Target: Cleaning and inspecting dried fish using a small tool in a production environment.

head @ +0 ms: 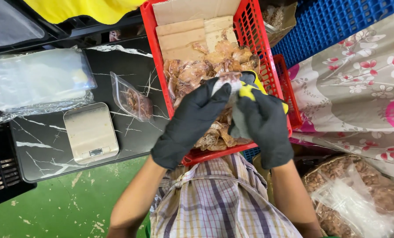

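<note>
- Two hands in black gloves meet over a red plastic crate (250, 26); the left hand (192, 125) and right hand (263, 128) together pinch one small clear filled bag (227, 79), held up close to the body, seemingly so its mouth can be worked.
- The left fingers (218, 94) are closed on the bag's top edge; the right fingers are curled around a yellow tool (248, 91) that presses against the same bag. What kind of tool it is cannot be told, as the glove hides most of it.
- Directly beneath the fingers, the crate holds a heap of filled bags (206, 70) of brown pieces, too overlapped to count; beyond them, two or three flat pieces of cardboard (183, 35) line the crate's far end.
- To the left of the left fingers, one filled bag (135, 102) lies alone on the black marbled worktop (131, 61), apart from the crate.
- Further left of it sits one small silver scale (90, 131), its platform bare, within easy reach.
- Beyond the scale lies one stack of empty clear bags (33, 79), kept flat.
- Below and to the right of the right fingers, one large open sack (360, 194) of brown pieces rests beside the person's checked apron (219, 202), near at hand.
- One flowered cloth (356, 79) spreads to the right of the crate; one blue crate (333, 22) stands above it.
</note>
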